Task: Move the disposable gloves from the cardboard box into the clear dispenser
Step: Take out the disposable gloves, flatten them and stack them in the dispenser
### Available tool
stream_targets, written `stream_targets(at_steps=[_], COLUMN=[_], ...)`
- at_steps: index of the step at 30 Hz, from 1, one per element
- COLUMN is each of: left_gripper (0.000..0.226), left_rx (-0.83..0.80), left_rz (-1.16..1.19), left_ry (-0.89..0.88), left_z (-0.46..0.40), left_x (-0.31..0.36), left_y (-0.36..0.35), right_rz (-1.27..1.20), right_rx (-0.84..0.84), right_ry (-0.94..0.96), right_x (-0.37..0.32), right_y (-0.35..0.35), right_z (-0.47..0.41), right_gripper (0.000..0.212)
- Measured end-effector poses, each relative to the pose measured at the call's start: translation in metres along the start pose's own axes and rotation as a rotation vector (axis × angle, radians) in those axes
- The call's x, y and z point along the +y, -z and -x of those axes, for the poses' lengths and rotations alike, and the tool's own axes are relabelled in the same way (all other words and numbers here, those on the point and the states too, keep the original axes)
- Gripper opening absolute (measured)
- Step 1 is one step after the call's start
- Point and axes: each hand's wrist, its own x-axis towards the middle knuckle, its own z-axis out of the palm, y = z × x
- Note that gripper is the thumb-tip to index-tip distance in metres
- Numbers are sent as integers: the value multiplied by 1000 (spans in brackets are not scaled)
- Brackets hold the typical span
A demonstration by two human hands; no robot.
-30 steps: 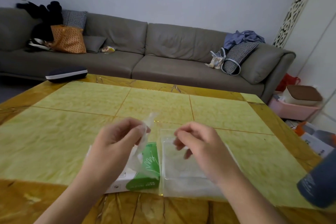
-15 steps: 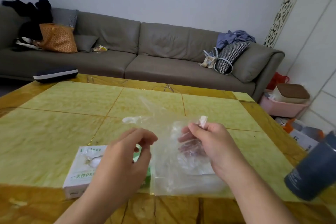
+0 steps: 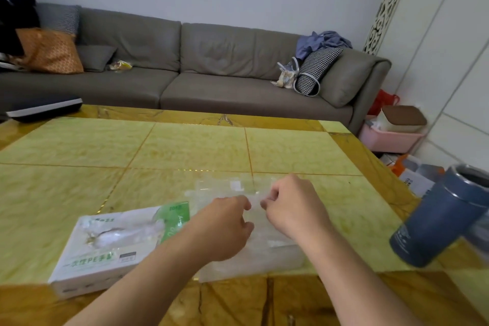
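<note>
While one thin glove is pinched between left hand and right hand | dispenser directly beneath the pinch, filling judged barely begun | more gloves seen in cardboard box left of it

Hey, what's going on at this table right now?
A person is moving thin plastic gloves from a cardboard box into a clear dispenser. Both hands, left and right, pinch a clear glove above the dispenser. More gloves poke out of the box's opening. A blue tumbler stands at the right.
</note>
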Motion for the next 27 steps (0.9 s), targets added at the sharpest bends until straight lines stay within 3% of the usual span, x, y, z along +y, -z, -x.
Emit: stream_targets(at_steps=[2, 5, 8, 11, 16, 19, 23, 27], left_gripper=[46, 53, 56, 57, 42, 20, 5, 31], left_rx=[-101, -205, -250, -272, -267, -240, -247, -249], left_rz=[-5, -121, -191, -258, -285, -318, -374, -342], left_ry=[14, 30, 56, 57, 8, -31, 6, -38], left_z=[-7, -15, -22, -26, -27, -23, -19, -13], left_x=[1, 2, 2, 1, -2, 1, 9, 8], left_y=[0, 0, -3, -7, -11, -12, -10, -3], right_rz=[115, 257, 314, 360, 316, 78, -112, 36], right_rx=[14, 31, 29, 6, 22, 51, -244, -451], right_ry=[29, 50, 62, 82, 109, 203, 91, -17], right_x=[0, -1, -1, -2, -13, -29, -37, -21], right_y=[3, 6, 7, 11, 28, 30, 15, 4], right_z=[-1, -3, -4, -2, 7, 17, 21, 8], right_gripper=[28, 34, 35, 20, 27, 15, 11, 15])
